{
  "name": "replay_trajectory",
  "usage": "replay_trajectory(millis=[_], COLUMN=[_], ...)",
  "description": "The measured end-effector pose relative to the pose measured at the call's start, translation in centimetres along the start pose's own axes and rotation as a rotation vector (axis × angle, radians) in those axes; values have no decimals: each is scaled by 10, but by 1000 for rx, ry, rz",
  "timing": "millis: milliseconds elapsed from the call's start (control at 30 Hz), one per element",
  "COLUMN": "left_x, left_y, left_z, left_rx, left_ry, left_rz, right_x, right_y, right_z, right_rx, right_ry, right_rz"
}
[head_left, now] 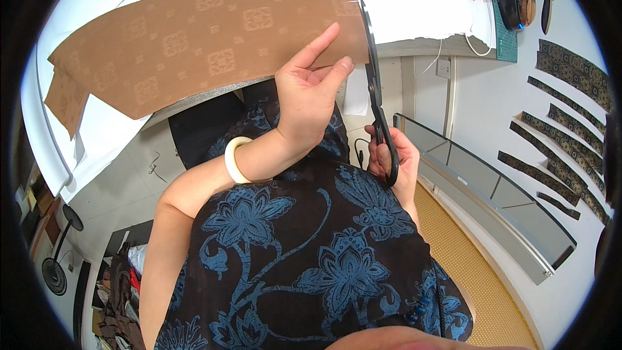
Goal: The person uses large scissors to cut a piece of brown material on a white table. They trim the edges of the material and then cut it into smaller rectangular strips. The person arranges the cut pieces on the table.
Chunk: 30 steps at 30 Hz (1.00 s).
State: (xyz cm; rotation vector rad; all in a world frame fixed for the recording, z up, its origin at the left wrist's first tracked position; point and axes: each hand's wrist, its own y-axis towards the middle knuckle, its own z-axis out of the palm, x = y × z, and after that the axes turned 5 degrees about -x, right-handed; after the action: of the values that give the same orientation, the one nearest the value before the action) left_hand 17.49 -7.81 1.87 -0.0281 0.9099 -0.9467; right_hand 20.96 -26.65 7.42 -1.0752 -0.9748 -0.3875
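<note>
A long piece of brown patterned fabric (188, 42) lies across the white-covered table and hangs over its near edge. My left hand (308, 100), with a cream bangle on its wrist, is at the fabric's near edge, towards its right end. Its thumb presses by the edge and the index finger stretches over the cloth; the other fingers are mostly hidden. My right hand (403, 162) grips the handles of large black scissors (374, 84). Their long blades point away from me along the fabric's right edge, and the tip reaches a short slit-like mark there.
White material (414, 0) covers the table. A green cutting mat (507, 35) and small tools stand at the far right corner. Dark patterned strips (557, 155) hang on the right wall, above a glass-panelled metal frame (486, 188). A black fan-like object (55, 275) is at lower left.
</note>
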Motion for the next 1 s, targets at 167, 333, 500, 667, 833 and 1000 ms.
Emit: replay_trajectory(millis=[167,333,500,667,833,1000], left_x=[1,2,3,0,5,4], left_y=[0,0,1,-4,-4,-4], left_z=[-1,-1,-3,2,-1,0], left_rx=[1,-8,-15,-10,5,-4], left_ry=[16,16,33,59,59,53], left_rz=[15,8,6,-8,13,20], right_x=[-1,1,5,14,15,12], right_y=[-1,-1,-1,11,18,18], right_z=[-1,1,4,5,5,5], right_rx=[-27,-54,-70,-52,-49,-71], right_ry=[-35,-66,-97,-61,-50,-80], right_rz=[6,18,45,13,9,-8])
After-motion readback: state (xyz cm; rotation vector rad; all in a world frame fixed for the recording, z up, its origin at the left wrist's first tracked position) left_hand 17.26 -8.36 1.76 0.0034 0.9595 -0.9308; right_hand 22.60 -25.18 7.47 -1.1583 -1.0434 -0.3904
